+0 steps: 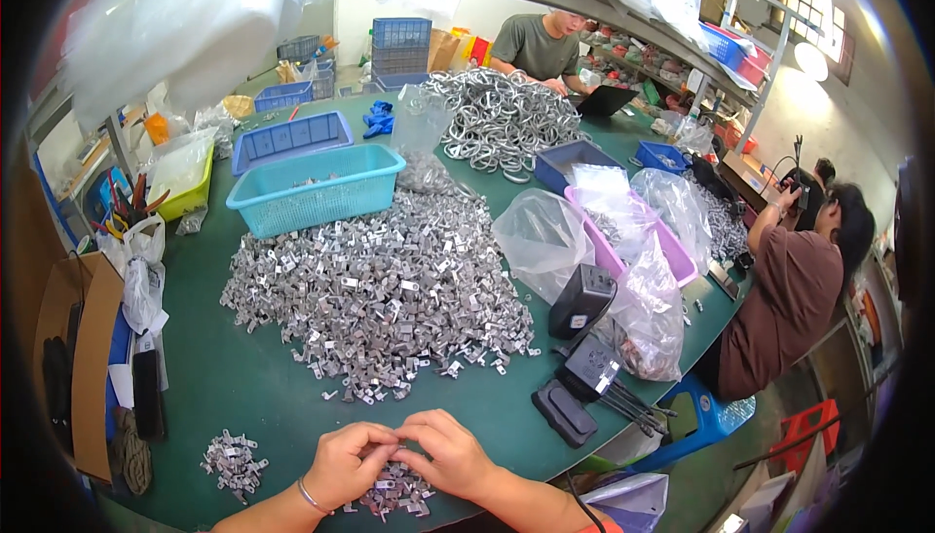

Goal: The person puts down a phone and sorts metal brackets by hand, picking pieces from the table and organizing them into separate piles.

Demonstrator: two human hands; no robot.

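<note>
A crowded workroom, with white plastic sheeting point(195, 31) hanging overhead, surrounds a wide dark-green bench point(195, 358); a co-worker in a maroon top point(789, 270) is at its right and another in a grey-green top point(536, 46) at the far end. Across its middle spreads a broad heap of small silver metal tabs point(390, 289), whose loose near edge could, I judge, slide into the smaller piles if an arm brushed it. Behind it stand a turquoise plastic basket point(317, 207) and a heap of silver metal rings point(506, 119); to the right, a purple plastic tray point(599, 244) among clear bags point(648, 319), then a cluster of black boxy devices point(590, 367) with cables point(633, 406) that would probably hinder a reach that way. At the near edge, the left hand point(346, 460) and right hand point(448, 455) meet at the fingertips. Each grip looks narrow, but I cannot tell whether a tab is held; one dropped through slipping fingers would likely be lost in the small pile of silver tabs point(399, 496) directly beneath, while a similar side pile point(234, 465) lies apart, farther left
</note>
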